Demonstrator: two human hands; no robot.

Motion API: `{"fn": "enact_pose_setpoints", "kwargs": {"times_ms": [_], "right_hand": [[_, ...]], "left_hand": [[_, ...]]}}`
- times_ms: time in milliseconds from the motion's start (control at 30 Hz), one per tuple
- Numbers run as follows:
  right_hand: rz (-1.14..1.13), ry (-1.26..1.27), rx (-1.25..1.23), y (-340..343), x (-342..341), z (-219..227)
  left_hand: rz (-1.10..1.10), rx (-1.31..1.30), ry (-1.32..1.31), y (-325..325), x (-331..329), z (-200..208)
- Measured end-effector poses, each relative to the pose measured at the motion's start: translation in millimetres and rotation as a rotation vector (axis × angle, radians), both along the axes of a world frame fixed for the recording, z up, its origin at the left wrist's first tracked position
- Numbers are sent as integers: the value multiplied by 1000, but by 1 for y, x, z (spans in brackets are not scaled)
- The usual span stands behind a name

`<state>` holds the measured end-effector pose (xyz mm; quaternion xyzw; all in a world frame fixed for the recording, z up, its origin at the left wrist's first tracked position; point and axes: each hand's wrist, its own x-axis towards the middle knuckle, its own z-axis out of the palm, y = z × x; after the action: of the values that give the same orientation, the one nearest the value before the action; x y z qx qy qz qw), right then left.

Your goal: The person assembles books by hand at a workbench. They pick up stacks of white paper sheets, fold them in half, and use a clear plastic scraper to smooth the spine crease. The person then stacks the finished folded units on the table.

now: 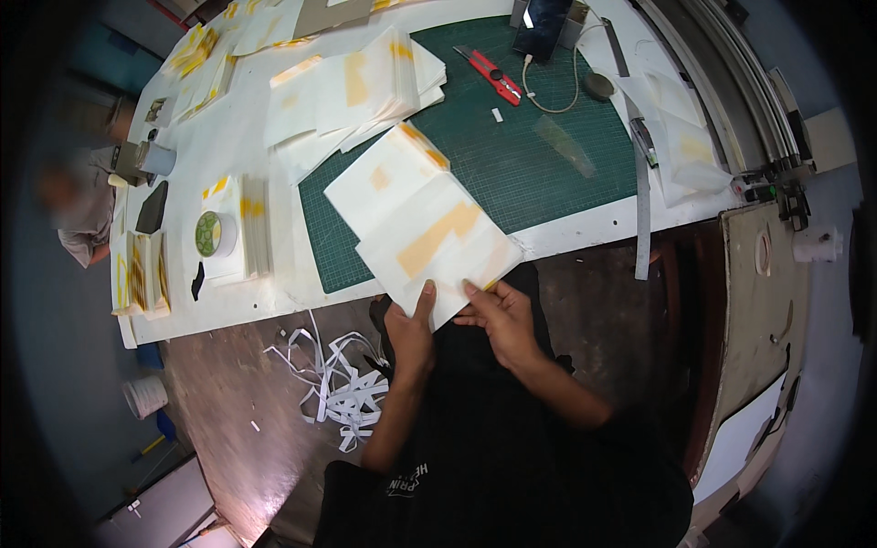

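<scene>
Pinching yellow-patched paper [434, 233] over the table's near edge at center, the left hand [411, 336] grips its six o'clock side, the right hand [507, 321] its five; light, even thumbs should prevent creases. The white table [288, 274] carries a paper stack [253, 219] at nine, green mat [521, 183] at one, ruler [642, 210] at two. A co-worker [87, 205] appears at nine; white strips [352, 393] litter the floor [215, 393] at seven.

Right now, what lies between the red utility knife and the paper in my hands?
In the head view, a small white scrap; otherwise, only bare green cutting mat before the paper.
</scene>
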<state>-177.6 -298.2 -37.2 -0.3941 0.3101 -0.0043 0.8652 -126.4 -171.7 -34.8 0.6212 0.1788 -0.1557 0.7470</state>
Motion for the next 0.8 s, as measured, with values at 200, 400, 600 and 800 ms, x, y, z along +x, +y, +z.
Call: {"fn": "enact_pose_setpoints", "kwargs": {"times_ms": [200,400,600,800], "right_hand": [[-49,33,-241,9,-9,-22],[-27,20,-322,-2,-6,-23],[131,2,-492,-61,-6,-7],[297,-158,-730,-84,16,37]], "left_hand": [[84,-1,1,-19,-17,-12],[133,-181,96,-25,-17,-12],[154,-357,140,-10,3,-23],[62,-376,208,5,-4,-21]]}}
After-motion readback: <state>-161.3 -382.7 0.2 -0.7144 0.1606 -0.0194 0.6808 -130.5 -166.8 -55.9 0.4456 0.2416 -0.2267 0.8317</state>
